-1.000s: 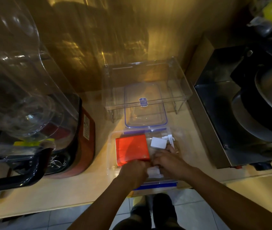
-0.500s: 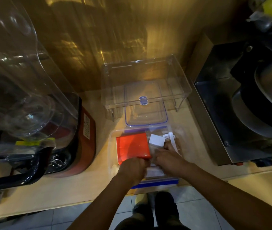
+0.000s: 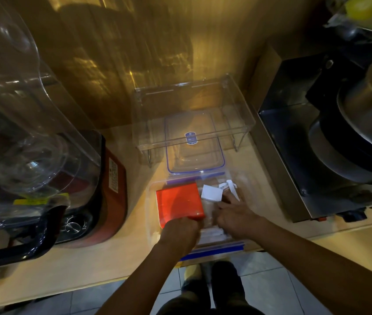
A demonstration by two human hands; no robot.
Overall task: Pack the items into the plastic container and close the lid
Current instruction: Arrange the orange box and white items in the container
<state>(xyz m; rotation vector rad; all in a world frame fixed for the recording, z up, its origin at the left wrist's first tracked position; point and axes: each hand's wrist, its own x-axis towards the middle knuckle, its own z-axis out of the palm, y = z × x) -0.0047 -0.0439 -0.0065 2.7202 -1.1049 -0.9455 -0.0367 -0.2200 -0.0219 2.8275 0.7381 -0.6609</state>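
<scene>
A clear plastic container (image 3: 152, 196) with blue clips sits at the counter's front edge. Inside it lie a red flat box (image 3: 178, 202), a small white block (image 3: 211, 193) and a white strip (image 3: 230, 186). My left hand (image 3: 180, 230) is closed over the red box's near edge. My right hand (image 3: 235, 217) rests inside the container, fingers spread toward the white block, over pale packets that are partly hidden. The blue-rimmed lid (image 3: 195, 153) lies flat just behind the container, partly under a clear stand.
A clear acrylic stand (image 3: 194, 110) rises behind the lid. A red blender base (image 3: 112, 185) with a clear cover (image 3: 21, 114) stands left. A steel appliance (image 3: 330, 137) stands right. A wooden wall backs the counter (image 3: 85, 264).
The red box's far end has shifted slightly left and back inside the container. My right hand's fingers have opened and reached farther toward the white block.
</scene>
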